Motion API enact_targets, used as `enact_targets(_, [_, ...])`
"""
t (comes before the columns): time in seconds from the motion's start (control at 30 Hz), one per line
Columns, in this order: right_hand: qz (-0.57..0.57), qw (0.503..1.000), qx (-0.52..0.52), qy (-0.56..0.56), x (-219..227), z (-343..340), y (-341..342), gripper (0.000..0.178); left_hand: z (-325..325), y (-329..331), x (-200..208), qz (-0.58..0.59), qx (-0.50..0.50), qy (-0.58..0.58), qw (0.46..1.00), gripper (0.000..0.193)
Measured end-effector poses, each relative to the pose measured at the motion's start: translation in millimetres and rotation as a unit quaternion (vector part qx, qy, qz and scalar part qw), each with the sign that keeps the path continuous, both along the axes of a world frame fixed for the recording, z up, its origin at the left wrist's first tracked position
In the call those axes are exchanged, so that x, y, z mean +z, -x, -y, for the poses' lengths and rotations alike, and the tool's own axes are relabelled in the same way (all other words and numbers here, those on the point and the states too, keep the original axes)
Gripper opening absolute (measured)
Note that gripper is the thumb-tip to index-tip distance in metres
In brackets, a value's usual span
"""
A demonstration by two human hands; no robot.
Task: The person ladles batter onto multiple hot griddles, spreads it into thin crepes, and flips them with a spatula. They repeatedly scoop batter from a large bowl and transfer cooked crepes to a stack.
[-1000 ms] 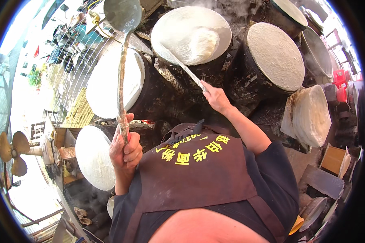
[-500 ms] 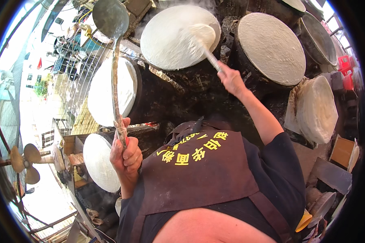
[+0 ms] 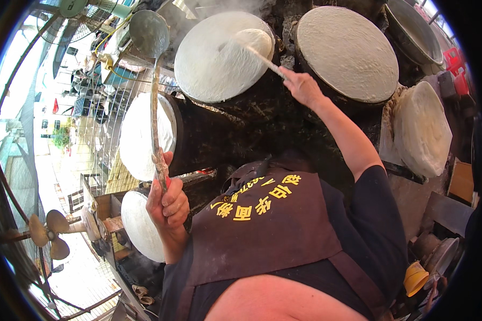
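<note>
My left hand (image 3: 168, 207) is closed around the worn handle of a long-handled ladle (image 3: 149, 34), held upright with its grey metal bowl at the far end. My right hand (image 3: 303, 88) grips a thin-handled spreader (image 3: 266, 60) whose rounded head is coated white. That head rests on the far right part of a round surface covered in white paste (image 3: 209, 67), set on a dark drum. Steam blurs its far edge. Whether the spreader's head is flat or hollow under the coating I cannot tell.
More white-coated rounds stand around me: one at right (image 3: 348, 56), one at left (image 3: 144, 136), one at lower left (image 3: 142, 227). A stack of white sheets (image 3: 423, 131) is at far right, near a large metal pot (image 3: 415, 32). Fan blades (image 3: 49, 234) stand at left.
The whole view has shifted, bringing another fan into the upper left. My right hand has moved the spreader slightly toward the far side of the white round. The ladle remains upright in my left.
</note>
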State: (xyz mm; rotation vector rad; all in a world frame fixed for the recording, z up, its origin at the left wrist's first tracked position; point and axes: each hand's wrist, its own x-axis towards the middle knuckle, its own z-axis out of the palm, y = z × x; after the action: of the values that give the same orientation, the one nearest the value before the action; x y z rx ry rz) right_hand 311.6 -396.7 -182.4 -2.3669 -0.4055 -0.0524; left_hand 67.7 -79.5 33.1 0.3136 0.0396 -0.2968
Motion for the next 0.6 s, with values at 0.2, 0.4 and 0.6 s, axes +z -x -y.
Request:
enact_targets(0.2, [0.031, 0.997, 0.005, 0.064, -9, 20, -10, 0.048, 0, -17, -7, -0.037, -0.024, 0.009, 0.999, 0.057])
enact_targets(0.4, [0.031, 0.999, -0.027, 0.024, 9, -19, -90, 0.042, 10, -53, -23, -0.088, -0.052, -0.032, 0.994, 0.054])
enact_targets(0.6, [0.039, 0.977, -0.025, -0.206, 6, -33, 0, 0.049, 5, -80, -66, -0.143, -0.084, -0.053, 0.985, 0.045])
